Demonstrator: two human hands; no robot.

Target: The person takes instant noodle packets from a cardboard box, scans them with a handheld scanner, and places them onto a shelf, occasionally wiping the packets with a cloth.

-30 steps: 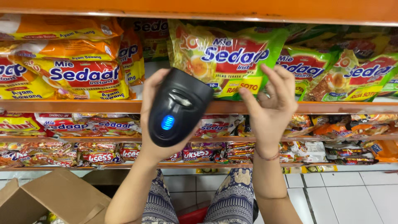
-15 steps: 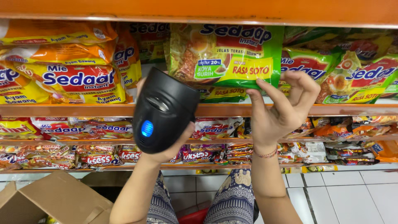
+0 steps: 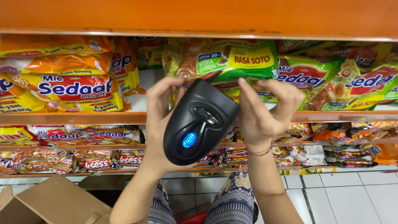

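- while i crouch in front of the shelving, my left hand point(image 3: 159, 124) comes nearest the camera, curled shut around a black handheld scanner point(image 3: 199, 122) whose blue light faces back at me.
- its long axis runs on a slant, from the rounded butt low and left up to the nose high and right, and that nose points straight at the green noodle packet point(image 3: 232, 62).
- my right hand point(image 3: 265, 110) sits just beside the scanner on its right, at much the same height, a thin thread bracelet at the wrist.
- its fingers are bent and pinch the lower edge of the green packet, thumb on one side and fingertips on the other, so it is closed on the packet rather than spread.
- the packet lies above and slightly beyond both hands, on the upper shelf, its long side running left to right and its front tipped toward me.
- so the right hand is the one touching it, and the left only aims at it; the scanner's nose looks very near the packet's underside, though i cannot tell whether they touch.
- further back, yellow and orange packets point(image 3: 62, 83) stack to the left, and more green ones point(image 3: 331, 83) lean to the right.
- the orange shelf edge point(image 3: 83, 118) runs under them all.
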